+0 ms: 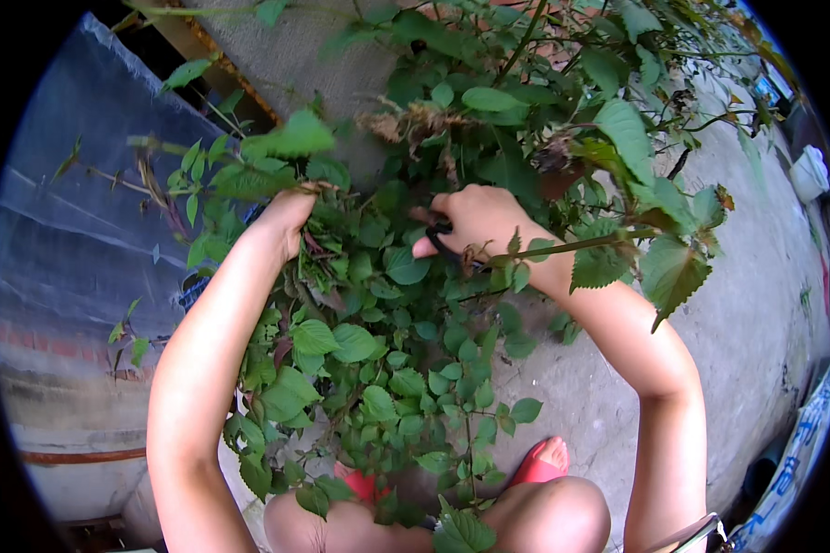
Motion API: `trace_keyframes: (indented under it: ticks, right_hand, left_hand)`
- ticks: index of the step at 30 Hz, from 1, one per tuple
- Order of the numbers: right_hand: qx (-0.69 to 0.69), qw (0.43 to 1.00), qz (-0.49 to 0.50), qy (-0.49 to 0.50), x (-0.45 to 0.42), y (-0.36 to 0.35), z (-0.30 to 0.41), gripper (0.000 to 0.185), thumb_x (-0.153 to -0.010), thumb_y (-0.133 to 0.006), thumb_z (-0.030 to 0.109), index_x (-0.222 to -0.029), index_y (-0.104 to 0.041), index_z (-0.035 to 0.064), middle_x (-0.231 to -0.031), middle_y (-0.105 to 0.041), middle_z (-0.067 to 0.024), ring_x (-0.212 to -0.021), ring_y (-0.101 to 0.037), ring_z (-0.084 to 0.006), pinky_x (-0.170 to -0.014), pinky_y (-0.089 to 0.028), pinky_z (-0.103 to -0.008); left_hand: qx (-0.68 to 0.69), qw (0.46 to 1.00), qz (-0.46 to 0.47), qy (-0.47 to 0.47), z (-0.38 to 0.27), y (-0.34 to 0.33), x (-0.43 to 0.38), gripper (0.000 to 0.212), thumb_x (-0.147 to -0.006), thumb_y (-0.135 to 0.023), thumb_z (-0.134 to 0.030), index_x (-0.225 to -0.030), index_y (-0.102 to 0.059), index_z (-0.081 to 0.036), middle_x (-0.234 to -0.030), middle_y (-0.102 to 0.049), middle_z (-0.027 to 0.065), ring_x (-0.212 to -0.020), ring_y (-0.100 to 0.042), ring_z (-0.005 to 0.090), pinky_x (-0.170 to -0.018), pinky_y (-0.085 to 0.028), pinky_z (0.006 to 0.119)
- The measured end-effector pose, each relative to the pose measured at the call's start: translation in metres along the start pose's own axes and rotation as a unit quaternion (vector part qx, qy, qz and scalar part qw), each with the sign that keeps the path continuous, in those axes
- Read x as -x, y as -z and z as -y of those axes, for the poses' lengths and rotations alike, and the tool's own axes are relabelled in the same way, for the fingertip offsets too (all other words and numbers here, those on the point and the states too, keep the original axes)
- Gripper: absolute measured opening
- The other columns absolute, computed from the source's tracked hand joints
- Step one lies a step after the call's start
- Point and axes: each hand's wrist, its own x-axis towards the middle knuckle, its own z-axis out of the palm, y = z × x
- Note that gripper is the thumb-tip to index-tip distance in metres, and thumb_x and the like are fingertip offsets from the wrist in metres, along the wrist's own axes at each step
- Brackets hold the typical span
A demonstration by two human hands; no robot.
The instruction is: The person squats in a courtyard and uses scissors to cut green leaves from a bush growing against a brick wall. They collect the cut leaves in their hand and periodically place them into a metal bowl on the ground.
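Observation:
My left hand (292,214) is closed around a bundle of cut leafy stems (325,256), whose stem ends point down and right below the fist. My right hand (480,221) grips the dark handles of a tool, apparently scissors (442,242), among the leaves to the right of the bundle. Its blades are hidden or blurred. A bushy plant with green toothed leaves (408,266) fills the space between and below both hands. Dried brown flower heads (422,124) stand just above the right hand. A leafy stem (581,243) crosses in front of the right forearm.
More tall branches (622,138) spread at the upper right. Grey concrete ground (746,276) lies to the right, with a white container (809,173) and a printed sack (795,470) at the edge. Dark sheeting (97,180) hangs over the left side. A red sandal (536,466) shows below.

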Motion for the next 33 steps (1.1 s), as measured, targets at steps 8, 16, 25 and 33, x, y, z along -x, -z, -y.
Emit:
trace_keyframes:
  ticks: [8,16,25,33]
  right_hand:
    - [-0.281,0.958,-0.012,-0.062,0.034,0.016,-0.005,0.043,-0.080,-0.071,0.043,-0.092,-0.068,0.0021,-0.073,-0.066,-0.0142,-0.068,-0.064,-0.0294,-0.064,-0.049,-0.0376]
    - [-0.191,0.957,-0.205,-0.071,0.072,-0.004,-0.035,0.035,-0.082,-0.073,0.027,-0.105,-0.063,0.0024,-0.075,-0.063,-0.0094,-0.064,-0.058,-0.0193,-0.062,-0.046,-0.0319]
    - [-0.346,0.906,-0.156,-0.189,0.153,-0.009,-0.024,0.061,-0.081,-0.070,0.053,-0.114,-0.061,0.0023,-0.061,-0.048,0.0064,-0.052,-0.043,-0.0032,-0.048,-0.034,-0.0206]
    - [-0.370,0.920,-0.060,-0.114,0.211,-0.042,-0.021,0.066,-0.074,-0.076,0.052,-0.109,-0.060,-0.0022,-0.057,-0.045,0.0030,-0.053,-0.039,-0.0050,-0.047,-0.032,-0.0230]
  left_hand:
    - [0.093,0.990,-0.103,-0.017,0.031,0.013,0.023,0.026,-0.100,-0.045,-0.025,-0.107,-0.058,-0.004,-0.103,-0.064,0.0113,-0.089,-0.066,0.0261,-0.076,-0.058,0.048]
    - [0.130,0.991,0.010,0.009,0.001,-0.018,0.121,0.035,-0.094,-0.049,-0.030,-0.113,-0.059,-0.003,-0.107,-0.064,0.0123,-0.095,-0.064,0.0256,-0.081,-0.055,0.045]
    - [0.187,0.979,0.065,0.052,0.007,-0.047,0.177,0.013,-0.086,-0.059,-0.018,-0.089,-0.062,-0.005,-0.078,-0.063,0.0031,-0.067,-0.062,0.0164,-0.064,-0.053,0.032]
    - [-0.001,0.977,0.143,0.160,0.053,-0.086,0.205,0.017,-0.089,-0.062,-0.017,-0.096,-0.064,-0.002,-0.089,-0.066,0.0034,-0.080,-0.060,0.0117,-0.075,-0.049,0.029]
